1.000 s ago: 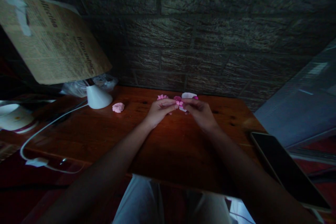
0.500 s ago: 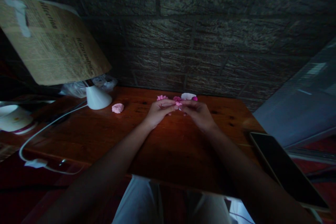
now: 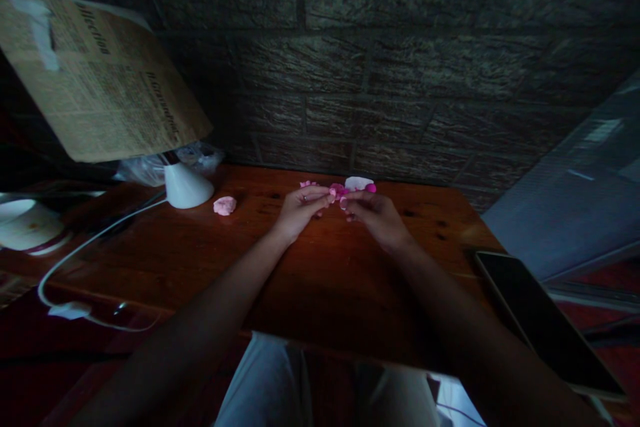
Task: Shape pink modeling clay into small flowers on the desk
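Note:
My left hand (image 3: 301, 208), with a ring on one finger, is closed in a pinch on a small pink flower (image 3: 333, 193). Just to its right, my right hand (image 3: 373, 215) pinches a small pink petal-like piece (image 3: 343, 202). A narrow gap separates the two sets of fingertips. Behind them on the wooden table lie a darker pink flower (image 3: 338, 188), a white rounded piece (image 3: 358, 183) and a magenta piece (image 3: 371, 188). Another pink flower (image 3: 309, 183) shows partly behind my left hand. A pale pink lump (image 3: 225, 205) rests farther left.
At left stands a lamp with a newsprint-patterned shade (image 3: 125, 87) and a white base (image 3: 187, 187), its white cord (image 3: 83, 250) hanging over the edge. A white cup (image 3: 27, 223) is at far left. A dark tablet-like device (image 3: 545, 320) lies at right. A stone wall (image 3: 425, 80) rises behind.
The fingertips were together around the pink flower and are now slightly apart. A small pink piece has come away in my right fingers; the flower stays in my left.

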`<state>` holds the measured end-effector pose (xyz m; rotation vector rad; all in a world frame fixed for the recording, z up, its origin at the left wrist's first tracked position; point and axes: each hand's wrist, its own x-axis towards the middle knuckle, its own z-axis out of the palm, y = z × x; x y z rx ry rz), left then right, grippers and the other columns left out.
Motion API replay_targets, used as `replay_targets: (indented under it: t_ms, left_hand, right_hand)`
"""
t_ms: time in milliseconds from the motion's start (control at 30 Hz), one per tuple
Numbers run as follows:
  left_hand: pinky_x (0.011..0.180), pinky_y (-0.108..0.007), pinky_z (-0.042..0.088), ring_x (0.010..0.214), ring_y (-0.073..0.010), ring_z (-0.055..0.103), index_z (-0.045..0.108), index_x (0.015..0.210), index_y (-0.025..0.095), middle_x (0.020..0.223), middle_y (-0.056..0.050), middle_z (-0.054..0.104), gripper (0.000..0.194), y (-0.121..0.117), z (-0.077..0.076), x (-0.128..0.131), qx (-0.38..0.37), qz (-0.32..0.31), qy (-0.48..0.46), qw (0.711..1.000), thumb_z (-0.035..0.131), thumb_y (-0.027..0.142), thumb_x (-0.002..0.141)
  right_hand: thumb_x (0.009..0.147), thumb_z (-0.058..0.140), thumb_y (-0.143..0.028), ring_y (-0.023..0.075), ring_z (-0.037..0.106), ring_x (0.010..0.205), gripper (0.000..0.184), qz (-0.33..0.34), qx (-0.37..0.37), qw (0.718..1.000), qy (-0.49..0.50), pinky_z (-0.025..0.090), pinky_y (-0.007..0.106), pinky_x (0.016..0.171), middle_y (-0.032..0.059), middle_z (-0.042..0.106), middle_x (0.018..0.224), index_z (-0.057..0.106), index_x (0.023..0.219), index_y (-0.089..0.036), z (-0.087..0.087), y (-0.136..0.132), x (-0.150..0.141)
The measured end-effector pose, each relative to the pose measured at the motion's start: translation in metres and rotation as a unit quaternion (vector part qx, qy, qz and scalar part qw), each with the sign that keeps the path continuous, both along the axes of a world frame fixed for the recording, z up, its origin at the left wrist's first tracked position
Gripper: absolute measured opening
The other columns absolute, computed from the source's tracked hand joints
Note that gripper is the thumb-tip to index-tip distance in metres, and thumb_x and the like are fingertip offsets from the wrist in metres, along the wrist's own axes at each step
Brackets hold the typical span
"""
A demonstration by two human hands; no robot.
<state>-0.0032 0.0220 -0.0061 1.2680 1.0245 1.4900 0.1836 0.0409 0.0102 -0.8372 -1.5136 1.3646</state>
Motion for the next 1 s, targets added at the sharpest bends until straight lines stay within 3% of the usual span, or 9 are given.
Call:
replay_targets:
  t_ms: [500,733,1000]
  left_hand:
    - [0.060,-0.023,0.046,0.076,-0.0138,0.065,0.083,0.088,0.020,0.087,-0.006,0.078,0.027,-0.0001,0.0031,0.0010,-0.020,0.020,-0.030,0.999,0.092,0.033,0.067]
    - [0.059,-0.023,0.046,0.074,-0.0135,0.064,0.083,0.089,0.019,0.088,-0.007,0.078,0.025,0.0019,0.0018,0.0001,-0.015,0.019,-0.023,0.999,0.090,0.034,0.070]
    - [0.060,-0.023,0.046,0.076,-0.0141,0.064,0.083,0.088,0.019,0.087,-0.007,0.078,0.026,0.0017,0.0012,-0.0003,-0.006,0.022,-0.036,0.999,0.091,0.032,0.067]
  right_hand:
    - [0.058,0.096,-0.048,0.0142,0.070,0.074,0.044,0.026,-0.082,0.995,0.058,0.061,0.033,0.076,0.0034,0.077,0.083,0.081,0.088,-0.019,0.0007,-0.0004,0.0009]
    - [0.057,0.097,-0.047,0.0164,0.072,0.079,0.043,0.024,-0.073,0.996,0.038,0.062,0.036,0.081,0.0056,0.079,0.087,0.083,0.087,-0.020,-0.0027,0.0024,0.0023]
    - [0.062,0.092,-0.060,0.0166,0.069,0.076,0.045,0.051,-0.029,0.998,0.009,0.063,0.037,0.077,0.0041,0.075,0.081,0.079,0.081,-0.021,-0.0039,-0.0001,-0.0013]
